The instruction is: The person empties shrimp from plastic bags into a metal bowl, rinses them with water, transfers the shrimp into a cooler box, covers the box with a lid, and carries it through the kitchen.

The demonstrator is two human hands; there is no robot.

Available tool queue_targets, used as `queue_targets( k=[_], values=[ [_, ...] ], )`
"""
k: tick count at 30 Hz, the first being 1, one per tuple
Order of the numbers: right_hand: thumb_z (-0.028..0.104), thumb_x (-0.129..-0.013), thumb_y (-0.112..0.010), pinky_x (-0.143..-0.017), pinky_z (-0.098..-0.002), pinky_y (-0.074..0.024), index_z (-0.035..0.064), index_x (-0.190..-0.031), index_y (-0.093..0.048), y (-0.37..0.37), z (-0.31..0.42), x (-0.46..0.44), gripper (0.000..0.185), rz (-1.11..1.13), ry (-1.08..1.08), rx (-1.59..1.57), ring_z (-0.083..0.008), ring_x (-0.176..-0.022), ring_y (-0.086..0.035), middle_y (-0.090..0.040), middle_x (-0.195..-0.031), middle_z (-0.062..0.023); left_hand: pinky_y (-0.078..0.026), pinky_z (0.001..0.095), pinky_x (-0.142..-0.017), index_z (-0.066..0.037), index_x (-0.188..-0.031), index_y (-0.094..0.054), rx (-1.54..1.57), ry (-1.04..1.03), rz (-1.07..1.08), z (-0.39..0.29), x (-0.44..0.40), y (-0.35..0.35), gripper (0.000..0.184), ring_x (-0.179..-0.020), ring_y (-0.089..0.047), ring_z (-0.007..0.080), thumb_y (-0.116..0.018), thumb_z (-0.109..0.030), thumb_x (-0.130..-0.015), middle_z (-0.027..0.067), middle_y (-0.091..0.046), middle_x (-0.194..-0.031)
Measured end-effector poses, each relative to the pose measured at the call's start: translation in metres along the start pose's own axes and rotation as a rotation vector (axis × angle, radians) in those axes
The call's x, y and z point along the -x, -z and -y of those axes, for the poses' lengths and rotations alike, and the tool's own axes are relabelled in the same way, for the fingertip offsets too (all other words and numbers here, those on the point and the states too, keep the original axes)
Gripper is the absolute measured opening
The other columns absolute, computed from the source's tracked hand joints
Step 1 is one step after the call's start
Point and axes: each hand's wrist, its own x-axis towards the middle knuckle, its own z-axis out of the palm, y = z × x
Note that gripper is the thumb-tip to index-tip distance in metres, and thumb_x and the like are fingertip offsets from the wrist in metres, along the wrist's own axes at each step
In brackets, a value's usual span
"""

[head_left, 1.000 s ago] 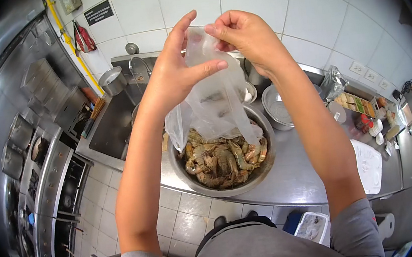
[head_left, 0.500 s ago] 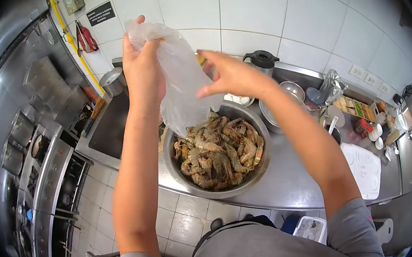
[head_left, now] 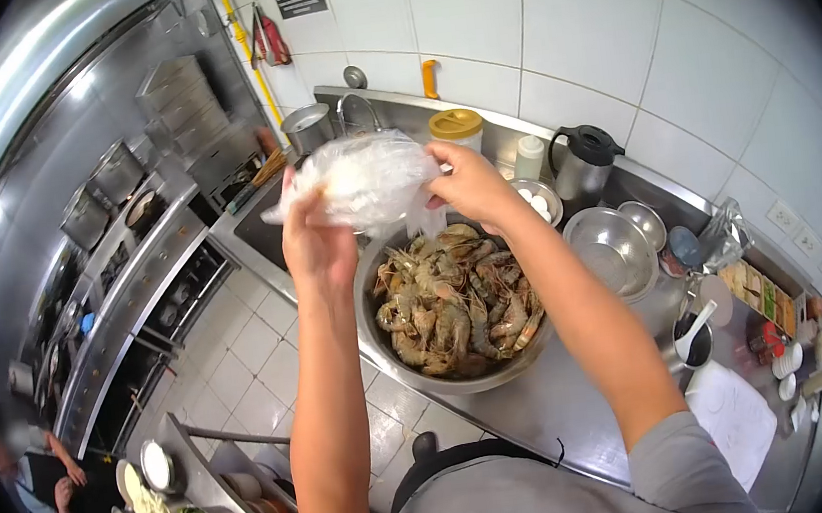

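A clear plastic bag [head_left: 372, 175] is stretched sideways between my hands, crumpled and held above the bowl. My left hand [head_left: 320, 251] grips its left end from below, the thumb lying across the plastic. At the right end, my right hand [head_left: 469, 188] pinches the plastic between thumb and fingers. Beneath the bag stands a large metal bowl [head_left: 445, 385] heaped with raw shrimp [head_left: 451, 307], heads and shells on. The bag's lower edge hangs close to the shrimp at the back of the bowl; whether it touches them I cannot tell.
The bowl stands on a steel counter [head_left: 549, 422] beside a sink [head_left: 263, 227]. Behind are a yellow-lidded tub [head_left: 456, 127], a thermos jug [head_left: 587, 163] and a plate of eggs [head_left: 536, 205]. A colander [head_left: 613, 253] sits right. A co-worker [head_left: 38, 476] is at far left.
The bag has gone from hanging upright to lying sideways, lower down. My right hand has closed on its right end. The view has swung left, bringing vegetables and a co-worker into sight.
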Motion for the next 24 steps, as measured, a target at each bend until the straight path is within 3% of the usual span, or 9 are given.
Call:
queue_targets(
  k=[5, 7, 8, 12, 15, 17, 19, 21, 24],
  values=[
    [-0.004, -0.084, -0.052, -0.087, -0.0281, -0.0486, 0.0042, -0.118, -0.059, -0.038, -0.029, 0.043, 0.036, 0.080, 0.090, -0.439, -0.0131, -0.097, -0.060, -0.065, -0.109, -0.0047, -0.042, 0.0490, -0.102, -0.009, -0.140, -0.040, -0.366, 0.259, -0.238, 0.021, 0.072, 0.053, 0.052, -0.127, -0.049, 0.0271, -0.054, -0.024, -0.093, 0.0110, -0.049, -0.140],
    [-0.004, -0.086, -0.055, -0.092, -0.0303, -0.0474, 0.0035, -0.115, -0.057, -0.059, -0.039, 0.075, 0.030, 0.216, -0.095, -0.570, -0.0143, -0.104, -0.058, -0.062, -0.110, -0.0051, -0.045, 0.0489, -0.101, -0.010, -0.141, -0.042, -0.211, 0.360, -0.100, 0.021, 0.109, 0.085, 0.049, -0.120, -0.054, 0.0279, -0.050, -0.032, -0.098, 0.0110, -0.052, -0.138],
    [-0.003, -0.087, -0.054, -0.088, -0.0313, -0.0491, 0.0045, -0.115, -0.055, -0.080, -0.067, 0.083, 0.028, 0.194, -0.023, -0.563, -0.0150, -0.102, -0.058, -0.061, -0.107, -0.0044, -0.045, 0.0486, -0.101, -0.010, -0.140, -0.042, -0.156, 0.352, -0.078, 0.016, 0.129, 0.088, 0.049, -0.121, -0.054, 0.0284, -0.050, -0.032, -0.098, 0.0111, -0.051, -0.138],
    [-0.004, -0.090, -0.051, -0.085, -0.0348, -0.0537, 0.0042, -0.131, -0.042, -0.112, -0.100, 0.146, 0.043, 0.410, -0.303, -0.766, -0.0174, -0.103, -0.060, -0.056, -0.117, -0.0087, -0.044, 0.0483, -0.103, -0.011, -0.141, -0.042, -0.114, 0.240, -0.133, -0.003, 0.205, 0.119, 0.050, -0.122, -0.054, 0.0298, -0.052, -0.031, -0.097, 0.0113, -0.049, -0.141],
    [-0.005, -0.087, -0.057, -0.086, -0.0338, -0.0536, 0.0026, -0.133, -0.041, -0.128, -0.122, 0.179, 0.049, 0.577, -0.151, -0.545, -0.0175, -0.104, -0.059, -0.054, -0.121, -0.0116, -0.043, 0.0484, -0.105, -0.014, -0.143, -0.040, -0.184, 0.030, -0.348, -0.016, 0.250, 0.130, 0.054, -0.122, -0.053, 0.0294, -0.058, -0.027, -0.093, 0.0110, -0.050, -0.139],
    [-0.004, -0.085, -0.062, -0.085, -0.0324, -0.0533, 0.0015, -0.136, -0.039, -0.125, -0.124, 0.200, 0.055, 0.640, -0.008, -0.316, -0.0178, -0.105, -0.059, -0.051, -0.126, -0.0138, -0.042, 0.0462, -0.106, -0.015, -0.147, -0.032, -0.186, -0.042, -0.436, -0.031, 0.283, 0.133, 0.068, -0.124, -0.051, 0.0304, -0.060, -0.008, -0.085, 0.0115, -0.050, -0.137],
    [-0.001, -0.085, -0.064, -0.083, -0.0313, -0.0532, 0.0025, -0.139, -0.037, -0.122, -0.112, 0.220, 0.061, 0.713, -0.088, -0.337, -0.0168, -0.100, -0.060, -0.049, -0.129, -0.0144, -0.044, 0.0412, -0.103, -0.009, -0.145, -0.032, -0.289, -0.140, -0.541, -0.048, 0.313, 0.132, 0.076, -0.120, -0.052, 0.0265, -0.049, 0.007, -0.073, 0.0118, -0.046, -0.136],
    [-0.002, -0.086, -0.064, -0.080, -0.0301, -0.0531, 0.0036, -0.141, -0.035, -0.125, -0.116, 0.234, 0.063, 0.804, -0.208, -0.299, -0.0150, -0.093, -0.062, -0.051, -0.127, -0.0147, -0.048, 0.0331, -0.096, -0.007, -0.140, -0.038, -0.460, -0.246, -0.677, -0.049, 0.350, 0.171, 0.068, -0.115, -0.054, 0.0197, -0.046, 0.012, -0.075, 0.0108, -0.047, -0.132],
    [-0.001, -0.086, -0.065, -0.075, -0.0269, -0.0524, 0.0077, -0.142, -0.035, -0.143, -0.143, 0.251, 0.064, 0.996, -0.333, -0.354, -0.0129, -0.085, -0.061, -0.055, -0.120, -0.0130, -0.049, 0.0330, -0.093, -0.004, -0.137, -0.041, -0.411, -0.221, -0.847, -0.036, 0.412, 0.195, 0.060, -0.103, -0.060, 0.0199, -0.053, 0.010, -0.080, 0.0097, -0.058, -0.119]
  ],
)
